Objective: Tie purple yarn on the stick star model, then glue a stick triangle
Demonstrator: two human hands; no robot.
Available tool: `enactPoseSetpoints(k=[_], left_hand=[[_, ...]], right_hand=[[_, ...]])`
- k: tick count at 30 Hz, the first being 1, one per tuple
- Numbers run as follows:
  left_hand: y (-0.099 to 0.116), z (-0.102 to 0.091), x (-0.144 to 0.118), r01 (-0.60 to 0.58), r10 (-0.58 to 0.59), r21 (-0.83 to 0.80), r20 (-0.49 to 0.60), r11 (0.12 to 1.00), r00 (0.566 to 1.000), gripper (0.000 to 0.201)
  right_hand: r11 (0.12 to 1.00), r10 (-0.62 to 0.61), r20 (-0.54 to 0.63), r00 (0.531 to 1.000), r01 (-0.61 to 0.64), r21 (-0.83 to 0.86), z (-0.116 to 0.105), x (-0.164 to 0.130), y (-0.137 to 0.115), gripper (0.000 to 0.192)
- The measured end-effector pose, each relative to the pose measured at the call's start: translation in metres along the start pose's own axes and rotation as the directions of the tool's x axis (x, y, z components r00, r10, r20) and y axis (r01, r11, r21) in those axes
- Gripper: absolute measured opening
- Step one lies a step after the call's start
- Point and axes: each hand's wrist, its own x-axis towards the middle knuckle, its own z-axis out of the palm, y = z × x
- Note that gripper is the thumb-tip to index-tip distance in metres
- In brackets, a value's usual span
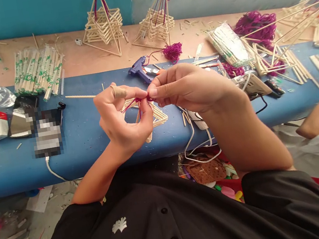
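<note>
Stick frame [159,115] — mostly hidden behind both hands [123,115] [186,86]

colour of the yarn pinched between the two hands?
Purple-magenta yarn, pinched between left hand and right hand; shows best in the head view.

blue bench [90,147], glue gun [139,70], wrapped chopsticks [38,72]
</note>
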Motion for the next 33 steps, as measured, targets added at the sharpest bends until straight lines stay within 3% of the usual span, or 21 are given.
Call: enactPoseSetpoints(k=[7, 11, 16, 23, 28, 33], left_hand=[[0.009, -0.001, -0.004, 0.069, -0.067, 0.040, -0.044, 0.997, 0.997, 0.040], [0.016, -0.002, -0.002, 0.105, -0.106, 0.086, 0.016, 0.991, 0.994, 0.036], [0.015, -0.003, -0.001, 0.183, -0.190, 0.104, 0.064, 0.978, 0.980, 0.045], [0.014, -0.005, 0.009, 0.122, -0.134, 0.155, 0.065, 0.980, 0.989, 0.053], [0.018, -0.013, 0.011, 0.119, -0.136, 0.181, 0.084, 0.976, 0.987, 0.054], [0.017, -0.028, 0.010, 0.063, -0.102, 0.338, 0.100, 0.939, 0.990, 0.045]], right_hand=[[0.996, 0.029, 0.039, 0.999, -0.032, 0.081, 0.004, 0.000, 0.003, 0.034], [0.999, -0.013, 0.002, 1.000, 0.014, -0.051, 0.004, 0.001, 0.006, 0.037], [0.980, -0.113, -0.064, 0.991, 0.101, -0.172, 0.004, 0.000, 0.012, 0.040], [0.996, -0.068, -0.082, 0.994, 0.063, -0.056, 0.001, 0.002, 0.014, 0.032], [0.990, -0.120, -0.162, 0.979, 0.105, -0.099, 0.003, 0.006, 0.018, 0.028], [0.970, -0.214, -0.295, 0.931, 0.168, -0.173, 0.004, 0.001, 0.022, 0.027]])
